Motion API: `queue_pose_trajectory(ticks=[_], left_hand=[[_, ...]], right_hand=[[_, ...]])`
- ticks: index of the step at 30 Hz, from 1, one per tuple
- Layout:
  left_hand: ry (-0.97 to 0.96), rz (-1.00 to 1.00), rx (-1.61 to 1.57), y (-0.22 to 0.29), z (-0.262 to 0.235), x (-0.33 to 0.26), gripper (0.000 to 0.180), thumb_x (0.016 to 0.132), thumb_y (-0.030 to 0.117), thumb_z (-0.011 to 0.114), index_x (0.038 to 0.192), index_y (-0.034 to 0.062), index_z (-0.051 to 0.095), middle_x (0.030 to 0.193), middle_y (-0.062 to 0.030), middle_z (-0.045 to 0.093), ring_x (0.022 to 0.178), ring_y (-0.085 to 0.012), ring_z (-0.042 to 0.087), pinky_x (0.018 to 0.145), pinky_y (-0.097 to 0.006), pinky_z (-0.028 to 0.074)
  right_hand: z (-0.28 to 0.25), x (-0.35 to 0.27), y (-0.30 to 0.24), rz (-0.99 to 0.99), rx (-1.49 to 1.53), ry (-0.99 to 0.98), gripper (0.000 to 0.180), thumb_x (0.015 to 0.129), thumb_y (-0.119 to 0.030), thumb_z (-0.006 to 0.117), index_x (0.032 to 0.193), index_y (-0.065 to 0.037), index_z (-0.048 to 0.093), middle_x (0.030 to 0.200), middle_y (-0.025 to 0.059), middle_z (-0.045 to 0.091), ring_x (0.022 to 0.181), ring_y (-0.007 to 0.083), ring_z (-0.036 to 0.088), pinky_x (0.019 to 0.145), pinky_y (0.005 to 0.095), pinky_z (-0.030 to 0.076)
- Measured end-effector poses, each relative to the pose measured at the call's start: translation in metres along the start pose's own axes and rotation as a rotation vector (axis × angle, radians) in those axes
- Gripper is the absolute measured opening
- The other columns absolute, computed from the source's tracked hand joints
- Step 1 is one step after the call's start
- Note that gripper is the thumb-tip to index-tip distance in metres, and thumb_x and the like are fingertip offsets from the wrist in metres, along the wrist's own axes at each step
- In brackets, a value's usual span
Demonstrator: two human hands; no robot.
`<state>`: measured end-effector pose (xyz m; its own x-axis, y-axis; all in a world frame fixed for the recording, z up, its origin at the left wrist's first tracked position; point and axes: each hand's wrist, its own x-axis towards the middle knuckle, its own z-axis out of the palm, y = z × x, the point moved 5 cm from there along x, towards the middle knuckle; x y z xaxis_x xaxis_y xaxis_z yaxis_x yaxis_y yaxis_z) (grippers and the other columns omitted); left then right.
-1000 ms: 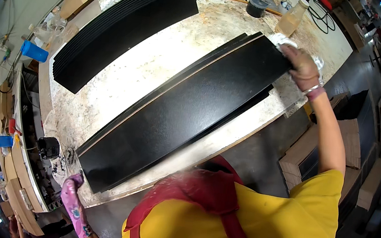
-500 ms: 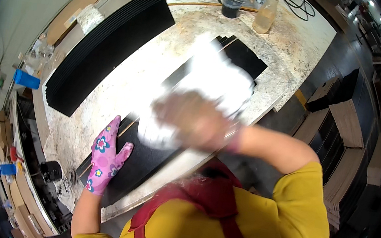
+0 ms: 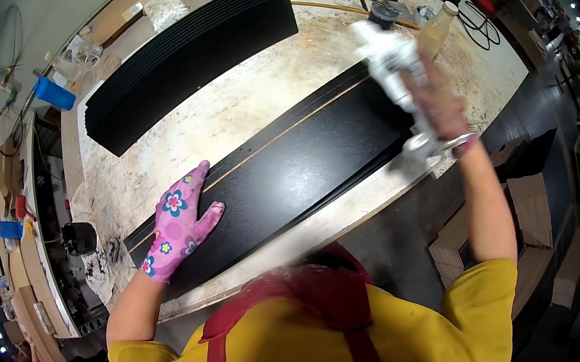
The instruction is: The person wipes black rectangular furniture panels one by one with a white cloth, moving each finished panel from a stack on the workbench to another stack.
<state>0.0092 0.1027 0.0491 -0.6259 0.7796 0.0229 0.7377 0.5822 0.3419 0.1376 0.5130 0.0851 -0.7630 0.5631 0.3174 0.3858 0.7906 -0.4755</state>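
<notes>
A long black board [image 3: 284, 169] with a thin light groove along its far side lies across the table in front of me. My left hand [image 3: 179, 225], in a pink flowered glove, rests flat on its near left end, thumb spread from the fingers. Over the board's far right end, my right hand [image 3: 441, 102] grips a crumpled white cloth [image 3: 392, 60]; both are smeared by motion. The cloth hides that end of the board. More black board shows beneath along the near edge.
A stack of several black boards [image 3: 189, 60] stands at the table's far left. A dark tub [image 3: 383, 15] and a glass bottle [image 3: 436, 31] of yellowish liquid are just beyond the cloth. Cardboard-edged stacks [image 3: 529, 210] stand on the floor to the right.
My right hand has swept the cloth from the middle of the board to its far right end, uncovering the black surface. My left hand stays on the near left end.
</notes>
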Motion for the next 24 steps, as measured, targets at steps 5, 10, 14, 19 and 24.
queue_pose_trajectory(ticks=[5,10,14,19,24], left_hand=[[0.041,-0.018,-0.126,-0.011,0.004,0.003,0.056,0.094,0.024,0.052,0.143,0.0029,0.036,0.126,-0.0242,0.056,0.106,-0.0389,0.059,0.092,-0.043,0.047],[0.194,-0.075,-0.825,-0.055,-0.011,-0.020,0.059,0.103,0.026,0.039,0.151,0.0024,0.016,0.144,-0.0223,0.040,0.138,-0.0312,0.034,0.112,-0.038,0.027],[0.298,-0.134,-0.122,-0.110,-0.037,-0.069,0.042,0.097,0.019,0.048,0.137,0.0077,0.045,0.133,-0.0177,0.051,0.122,-0.0312,0.051,0.104,-0.037,0.040],[0.162,0.004,-0.189,-0.101,-0.034,-0.091,0.030,0.095,0.018,0.053,0.122,0.0083,0.061,0.097,-0.0129,0.069,0.094,-0.0272,0.066,0.087,-0.038,0.052],[0.141,-0.133,-0.780,-0.127,-0.025,-0.111,0.035,0.090,0.015,0.051,0.122,0.0012,0.060,0.109,-0.0198,0.066,0.101,-0.0307,0.064,0.085,-0.038,0.050]], right_hand=[[0.100,-0.080,-0.133,-0.606,0.022,-0.190,0.038,0.087,-0.045,0.058,0.101,-0.011,0.068,0.139,0.0164,0.049,0.129,0.0343,0.044,0.103,0.0475,0.037],[0.113,-0.177,-0.241,-1.108,0.452,-0.425,0.047,0.070,-0.028,0.075,0.111,-0.007,0.063,0.135,0.0144,0.051,0.126,0.0354,0.047,0.104,0.0495,0.038],[0.118,-0.080,-0.098,-0.585,-0.180,-0.188,0.046,0.078,-0.021,0.069,0.121,-0.007,0.059,0.131,0.0188,0.050,0.122,0.0374,0.047,0.103,0.0443,0.039],[0.123,-0.061,-0.122,-0.498,-0.325,-0.122,0.033,0.084,-0.022,0.062,0.115,-0.012,0.064,0.120,0.0178,0.057,0.116,0.0359,0.051,0.101,0.0451,0.040],[0.180,-0.237,-0.349,-1.009,0.193,-0.447,0.046,0.079,-0.034,0.063,0.119,-0.010,0.064,0.134,0.0186,0.051,0.125,0.0386,0.045,0.109,0.0479,0.033]])
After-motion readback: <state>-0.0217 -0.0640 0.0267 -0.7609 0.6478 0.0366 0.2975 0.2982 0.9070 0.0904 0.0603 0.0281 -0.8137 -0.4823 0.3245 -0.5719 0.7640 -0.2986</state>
